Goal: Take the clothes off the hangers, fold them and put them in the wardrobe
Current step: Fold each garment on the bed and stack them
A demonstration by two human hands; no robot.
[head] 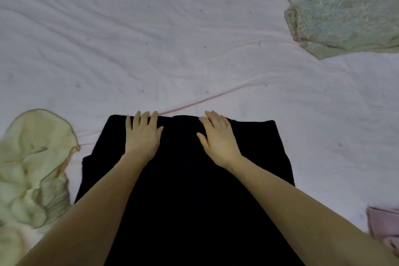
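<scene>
A black garment (183, 190) lies flat on the pale pink bed sheet (151, 39), reaching from the lower edge of the view up to the middle. My left hand (143, 134) lies flat on its far edge, left of centre, fingers straight and together. My right hand (218, 138) presses flat on the same far edge, right of centre, fingers slightly spread. Neither hand holds anything. No hanger and no wardrobe are in view.
A crumpled cream garment (34, 168) lies on the bed at the left, close to the black one. A fluffy pale green blanket (341, 11) is heaped at the top right. A pink piece of cloth (384, 229) shows at the lower right edge.
</scene>
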